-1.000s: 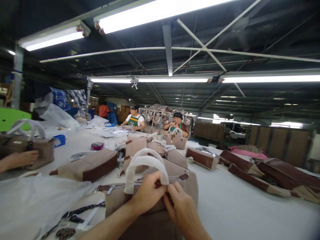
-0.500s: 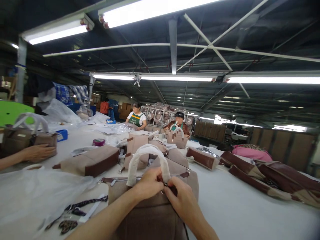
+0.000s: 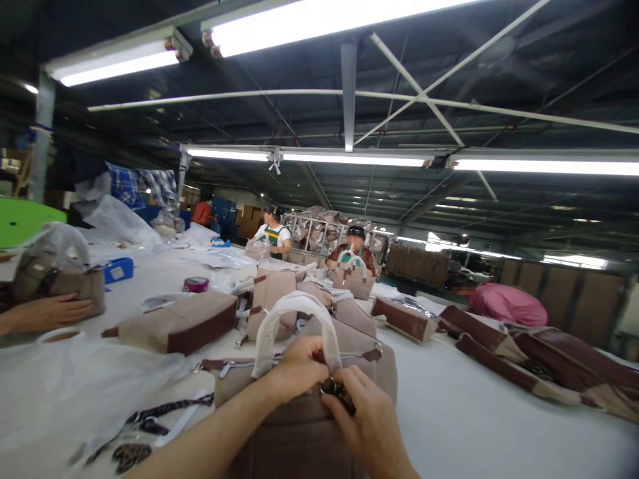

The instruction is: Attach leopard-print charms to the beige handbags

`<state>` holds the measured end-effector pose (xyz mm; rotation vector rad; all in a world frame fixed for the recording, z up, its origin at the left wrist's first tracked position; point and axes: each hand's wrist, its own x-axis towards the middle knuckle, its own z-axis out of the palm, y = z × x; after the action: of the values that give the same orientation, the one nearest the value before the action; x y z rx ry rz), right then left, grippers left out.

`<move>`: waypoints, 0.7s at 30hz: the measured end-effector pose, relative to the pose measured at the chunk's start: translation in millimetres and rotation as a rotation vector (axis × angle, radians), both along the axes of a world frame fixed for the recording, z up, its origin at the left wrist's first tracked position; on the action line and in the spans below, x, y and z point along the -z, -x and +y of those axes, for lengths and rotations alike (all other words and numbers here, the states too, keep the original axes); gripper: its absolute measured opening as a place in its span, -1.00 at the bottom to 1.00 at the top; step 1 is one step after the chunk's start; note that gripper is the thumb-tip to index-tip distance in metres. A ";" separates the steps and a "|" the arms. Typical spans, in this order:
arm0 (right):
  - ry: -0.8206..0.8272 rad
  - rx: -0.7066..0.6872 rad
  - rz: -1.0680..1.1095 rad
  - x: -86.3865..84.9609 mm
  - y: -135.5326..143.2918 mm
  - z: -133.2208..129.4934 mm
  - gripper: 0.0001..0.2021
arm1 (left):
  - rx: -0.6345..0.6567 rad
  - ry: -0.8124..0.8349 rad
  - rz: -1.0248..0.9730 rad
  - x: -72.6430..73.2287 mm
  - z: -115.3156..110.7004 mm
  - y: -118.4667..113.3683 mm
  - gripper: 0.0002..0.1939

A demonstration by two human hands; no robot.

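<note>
A beige corduroy handbag [image 3: 284,439] stands in front of me, its arched handle [image 3: 299,303] wrapped in white. My left hand [image 3: 299,366] is closed at the right foot of this handle, fingertips curled behind it and partly hidden. Beside it, my right hand [image 3: 369,412] pinches a small leopard-print charm [image 3: 343,395] with a metal ring, close against the bag's front. On the table to the left lie another leopard-print charm [image 3: 130,457] and a dark braided strap [image 3: 170,404].
Clear plastic sheeting [image 3: 90,386] covers the table's left side. More handbags [image 3: 200,313] and a purple tape roll [image 3: 196,285] lie ahead. A co-worker's hand [image 3: 54,311] touches a bag at far left. Brown-and-beige bags [image 3: 564,359] lie along the right; other people stand across the table.
My right hand has shifted slightly down, and more of the leopard-print charm and its ring shows. My left hand stays at the handle. Across the table, a co-worker has turned with a bag.
</note>
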<state>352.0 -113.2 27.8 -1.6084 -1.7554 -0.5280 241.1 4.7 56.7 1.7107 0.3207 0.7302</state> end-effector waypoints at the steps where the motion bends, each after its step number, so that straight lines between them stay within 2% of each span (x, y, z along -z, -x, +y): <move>1: -0.018 0.000 -0.043 0.7 -0.5 0.1 -0.92 | 0.003 -0.004 0.007 -0.4 0.4 -0.5 -0.73; 4: -0.060 -0.016 -0.136 1.7 -2.2 -0.1 -0.95 | -0.002 -0.019 0.040 -2.6 0.8 -1.1 -0.73; 8: -0.086 -0.092 -0.156 -1.1 -3.1 -2.3 -0.97 | -0.057 0.007 0.092 -8.3 -3.9 -2.1 -0.91; 12: -0.116 -0.152 -0.156 -5.5 -1.3 -5.1 -0.95 | -0.172 0.082 0.123 -12.4 -8.2 -6.5 -0.85; 16: -0.120 -0.212 -0.185 -6.5 -2.9 -4.8 -0.93 | -0.195 0.129 0.145 -14.7 -7.5 -7.9 -0.84; 21: -0.092 -0.255 -0.165 -5.4 -10.7 2.0 -0.95 | -0.208 0.096 0.113 -17.1 -5.7 -0.8 -0.89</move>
<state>362.7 -111.2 33.3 -1.2841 -1.9923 -0.6227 242.0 -0.9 73.8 1.6464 0.6107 0.7575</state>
